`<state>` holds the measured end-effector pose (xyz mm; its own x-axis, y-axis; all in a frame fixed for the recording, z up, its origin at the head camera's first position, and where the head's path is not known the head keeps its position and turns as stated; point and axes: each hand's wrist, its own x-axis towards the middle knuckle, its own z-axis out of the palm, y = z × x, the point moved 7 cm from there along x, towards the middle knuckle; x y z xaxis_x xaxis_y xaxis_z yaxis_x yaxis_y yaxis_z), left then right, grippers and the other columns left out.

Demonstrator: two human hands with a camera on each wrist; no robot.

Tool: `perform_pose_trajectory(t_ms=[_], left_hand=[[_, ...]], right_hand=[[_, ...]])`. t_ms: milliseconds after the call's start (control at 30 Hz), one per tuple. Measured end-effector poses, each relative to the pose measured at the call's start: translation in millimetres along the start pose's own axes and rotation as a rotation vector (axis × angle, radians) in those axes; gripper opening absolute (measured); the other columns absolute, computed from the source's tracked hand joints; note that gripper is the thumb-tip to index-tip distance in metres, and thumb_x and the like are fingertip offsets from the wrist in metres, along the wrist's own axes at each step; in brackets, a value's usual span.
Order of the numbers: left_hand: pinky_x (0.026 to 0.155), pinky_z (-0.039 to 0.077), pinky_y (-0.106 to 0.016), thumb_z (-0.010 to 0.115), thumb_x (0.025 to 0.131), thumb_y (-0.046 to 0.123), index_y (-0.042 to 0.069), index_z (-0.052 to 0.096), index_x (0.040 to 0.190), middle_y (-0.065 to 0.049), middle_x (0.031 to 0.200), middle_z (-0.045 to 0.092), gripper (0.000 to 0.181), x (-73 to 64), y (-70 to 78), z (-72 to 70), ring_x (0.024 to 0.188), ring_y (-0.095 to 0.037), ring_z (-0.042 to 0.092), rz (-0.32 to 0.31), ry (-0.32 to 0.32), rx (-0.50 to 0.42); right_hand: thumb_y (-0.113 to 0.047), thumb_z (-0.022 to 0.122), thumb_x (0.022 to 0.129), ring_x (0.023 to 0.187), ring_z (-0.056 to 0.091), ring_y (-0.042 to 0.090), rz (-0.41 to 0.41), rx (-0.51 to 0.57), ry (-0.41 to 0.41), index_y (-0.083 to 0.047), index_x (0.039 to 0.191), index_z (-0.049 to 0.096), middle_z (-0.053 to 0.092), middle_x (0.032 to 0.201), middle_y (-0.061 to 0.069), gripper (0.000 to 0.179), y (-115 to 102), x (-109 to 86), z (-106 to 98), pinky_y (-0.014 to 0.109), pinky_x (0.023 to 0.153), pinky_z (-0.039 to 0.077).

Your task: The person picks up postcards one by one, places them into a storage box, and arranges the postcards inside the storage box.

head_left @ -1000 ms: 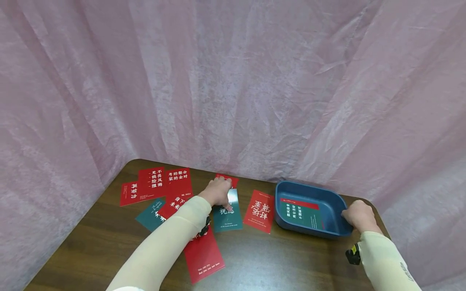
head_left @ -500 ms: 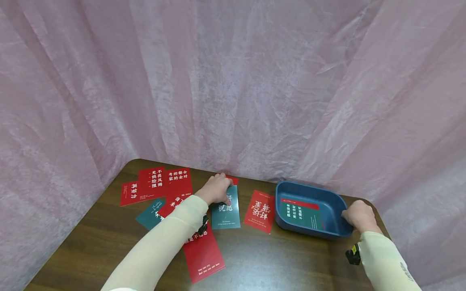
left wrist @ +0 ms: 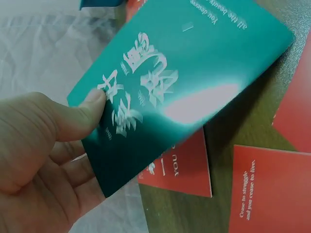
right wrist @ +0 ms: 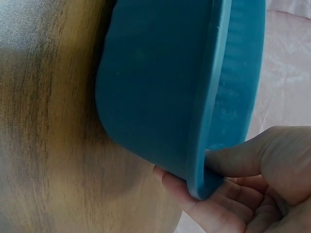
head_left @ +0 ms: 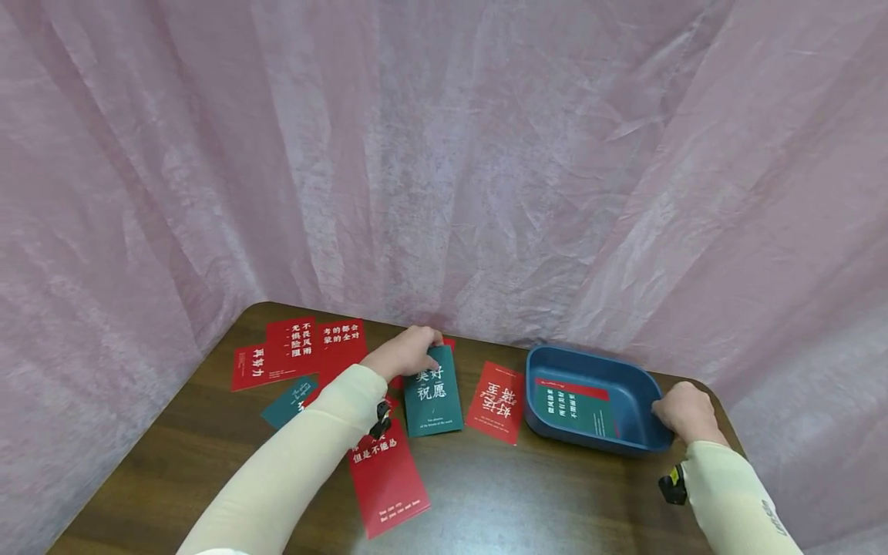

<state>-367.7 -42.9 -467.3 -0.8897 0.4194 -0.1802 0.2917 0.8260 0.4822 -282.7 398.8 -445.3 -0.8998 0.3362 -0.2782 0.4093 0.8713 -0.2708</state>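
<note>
My left hand (head_left: 404,353) pinches a green card (head_left: 435,405) with white characters near its far end. In the left wrist view the thumb lies on the card's printed face and the fingers are behind it; the card is tilted, lifted over a red card (left wrist: 189,170). At the right, my right hand (head_left: 685,412) grips the end wall of a blue plastic bin (right wrist: 150,92), thumb inside the rim and fingers outside. A green card with a red band (head_left: 576,416) lies in the bin. Between the bin and the held card rests a red card (head_left: 496,402).
Several red cards (head_left: 290,351) lie overlapping at the table's back left, with another green card (head_left: 287,405) in front of them. A red card (head_left: 390,493) lies near the left forearm. A pink curtain (head_left: 444,169) hangs right behind the wooden table (head_left: 527,501).
My left hand has taken hold of the green card and raised its far end, moving slightly left and back. The right hand and the bin have stayed put.
</note>
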Motion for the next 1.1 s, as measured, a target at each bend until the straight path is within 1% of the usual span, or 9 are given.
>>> perform_pose_trajectory(t_ms=[133,233,333,567,700,867,1000,1067,1100], left_hand=[[0.074,0.052,-0.027,0.073,0.081,0.024,0.013,0.063,0.109,-0.001,0.099,0.062,0.031,-1.6,0.2,-7.2,0.089,-0.014,0.056,0.005,0.016,-0.034],[0.066,0.052,-0.024,0.074,0.080,0.023,0.013,0.064,0.101,-0.001,0.092,0.061,0.026,-1.3,0.4,-12.1,0.082,-0.013,0.058,0.026,0.037,-0.071],[0.061,0.052,-0.024,0.076,0.078,0.021,0.012,0.064,0.095,-0.002,0.088,0.061,0.022,-1.9,2.3,-17.6,0.077,-0.014,0.058,0.046,0.058,-0.123],[0.062,0.052,-0.023,0.078,0.076,0.022,0.012,0.067,0.096,0.001,0.086,0.063,0.024,-4.9,7.0,-30.8,0.078,-0.013,0.059,0.061,0.123,-0.168],[0.063,0.052,-0.023,0.078,0.076,0.021,0.013,0.069,0.095,0.002,0.083,0.065,0.022,-6.0,9.8,-38.3,0.076,-0.011,0.060,0.068,0.170,-0.225],[0.066,0.053,-0.026,0.077,0.077,0.019,0.009,0.068,0.096,-0.001,0.084,0.068,0.024,-7.3,13.8,-48.8,0.077,-0.013,0.064,0.091,0.254,-0.337],[0.071,0.055,-0.030,0.078,0.077,0.020,0.007,0.066,0.104,-0.004,0.095,0.069,0.032,-10.1,13.3,-55.5,0.087,-0.016,0.066,0.061,0.329,-0.447],[0.069,0.055,-0.031,0.078,0.077,0.021,0.007,0.066,0.103,-0.004,0.094,0.069,0.032,-11.9,13.5,-58.3,0.086,-0.016,0.066,0.050,0.360,-0.505],[0.066,0.055,-0.031,0.078,0.077,0.021,0.008,0.066,0.101,-0.002,0.091,0.069,0.030,-12.8,13.5,-59.5,0.083,-0.015,0.066,0.045,0.373,-0.533]], right_hand=[[-0.013,0.050,0.086,0.052,0.061,0.025,-0.002,-0.006,-0.001,0.003,0.067,0.061,0.060,0.058,0.013,0.027,-1.9,-1.3,-0.7,0.031,0.045,0.048],[-0.013,0.050,0.087,0.053,0.061,0.025,0.008,-0.017,-0.003,0.005,0.070,0.063,0.060,0.059,0.014,0.028,-2.5,-1.8,-0.8,0.031,0.045,0.048],[-0.014,0.051,0.087,0.055,0.061,0.025,0.017,-0.026,-0.005,0.006,0.071,0.063,0.060,0.060,0.014,0.028,-2.8,-1.8,-1.3,0.031,0.046,0.048],[-0.014,0.051,0.087,0.054,0.058,0.023,-0.001,-0.030,-0.011,0.006,0.071,0.062,0.059,0.060,0.013,0.027,-4.7,-3.6,-0.9,0.031,0.047,0.047],[-0.014,0.051,0.086,0.054,0.057,0.023,0.005,-0.030,-0.006,0.006,0.071,0.061,0.058,0.061,0.014,0.027,-3.9,-2.9,-1.2,0.031,0.047,0.046],[-0.015,0.051,0.087,0.055,0.057,0.023,0.002,-0.030,-0.008,0.002,0.067,0.059,0.057,0.059,0.012,0.027,-2.6,-2.4,-0.4,0.030,0.047,0.045],[-0.015,0.049,0.087,0.054,0.055,0.022,-0.015,-0.026,-0.008,-0.004,0.061,0.053,0.054,0.055,0.009,0.029,-2.3,-2.3,0.8,0.030,0.047,0.044],[-0.015,0.049,0.087,0.053,0.054,0.022,-0.017,-0.029,-0.001,-0.005,0.060,0.053,0.054,0.055,0.008,0.029,-2.1,-1.9,0.8,0.031,0.047,0.044],[-0.014,0.049,0.087,0.054,0.054,0.022,-0.014,-0.029,0.004,-0.005,0.060,0.052,0.053,0.055,0.008,0.029,-1.8,-1.5,0.8,0.031,0.047,0.043]])
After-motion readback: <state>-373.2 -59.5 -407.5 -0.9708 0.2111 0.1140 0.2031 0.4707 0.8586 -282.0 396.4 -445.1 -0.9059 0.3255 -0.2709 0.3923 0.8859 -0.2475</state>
